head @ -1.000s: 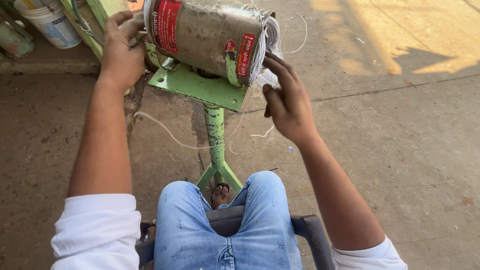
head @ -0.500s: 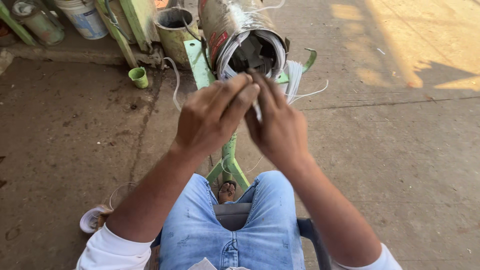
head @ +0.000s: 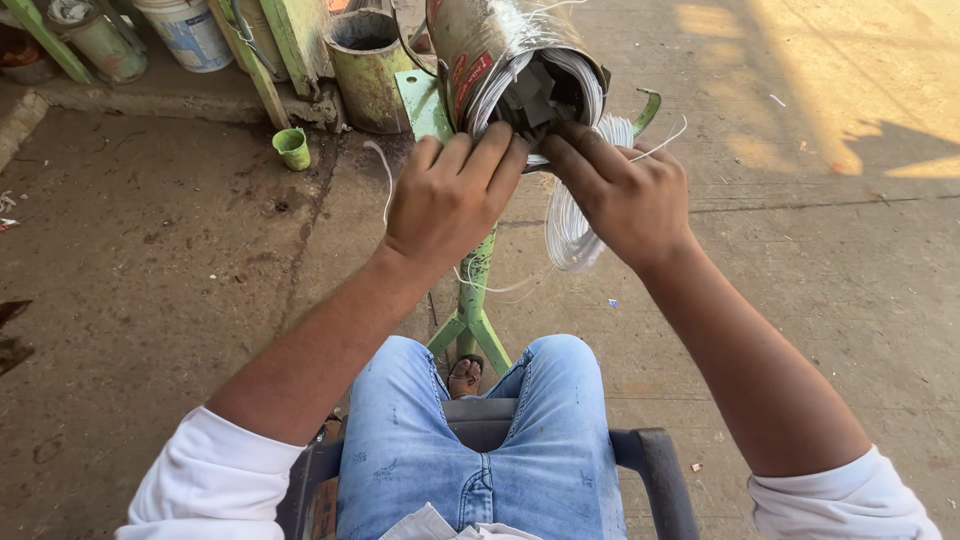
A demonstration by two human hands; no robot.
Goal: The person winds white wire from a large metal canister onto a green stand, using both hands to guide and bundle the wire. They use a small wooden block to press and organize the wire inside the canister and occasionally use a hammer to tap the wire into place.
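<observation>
Since half a second ago the view has swung a little left and the hands have spread apart: then they overlapped in front of the drum's mouth, now my left hand [head: 452, 200] and right hand [head: 622, 195] sit side by side at the open end of the metal drum [head: 490, 50], which lies tilted on its green stand [head: 472, 300] between my knees. The left fingers are curled together with the tips pressed to the drum's lower rim, pinching at the white wire there, though I cannot tell how firmly they have it; the right fingers are bent and reach into the mouth, touching the dark core [head: 535, 95], with loops of the white wire coil [head: 572, 225] hanging across and below that hand. My worry is the hanging loops: if they slip off the rim they could spring loose and tangle, and the thin strands could cut into fingertips pulled tight against the metal edge (the rim looks sharp). The drum bears a red label [head: 470, 75], a slanted strip along its side near the mouth. Behind, against the wall, stand a white pail [head: 190, 35], a green cylindrical can [head: 365, 70] and a small green cup [head: 292, 148] on the concrete floor [head: 160, 260].
</observation>
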